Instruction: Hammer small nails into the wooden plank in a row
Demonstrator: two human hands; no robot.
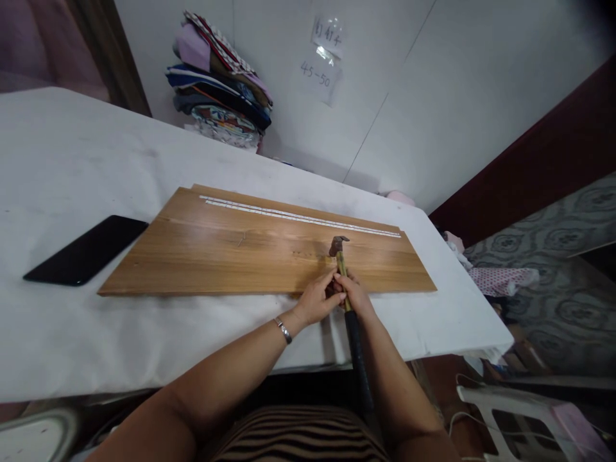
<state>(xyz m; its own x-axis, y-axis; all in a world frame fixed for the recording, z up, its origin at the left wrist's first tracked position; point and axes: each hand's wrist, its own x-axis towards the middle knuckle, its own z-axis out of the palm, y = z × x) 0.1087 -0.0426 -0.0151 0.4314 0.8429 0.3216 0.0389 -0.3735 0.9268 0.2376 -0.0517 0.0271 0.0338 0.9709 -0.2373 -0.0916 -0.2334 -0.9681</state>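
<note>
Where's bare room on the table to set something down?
Bare: table between black slab and cloth stack; the strip between board and table's front edge, left of the left arm. Crowded: board's near edge around left hand, right hand and hammer.

A striped top (301, 436) in black and brown is showing below, a silver-coloured band (283, 330) is circling the left wrist (299, 316), and both forearms (216, 372) are showing bare.

A long table covered with smooth white cloth (120, 346) carries everything — a broad, flat rectangular brown wooden board (206, 256) lies lengthwise across its middle. Just beside the board's left end rests a thin black glossy rectangular tablet-like slab (86, 250) — face up, well inside the edge.
</note>
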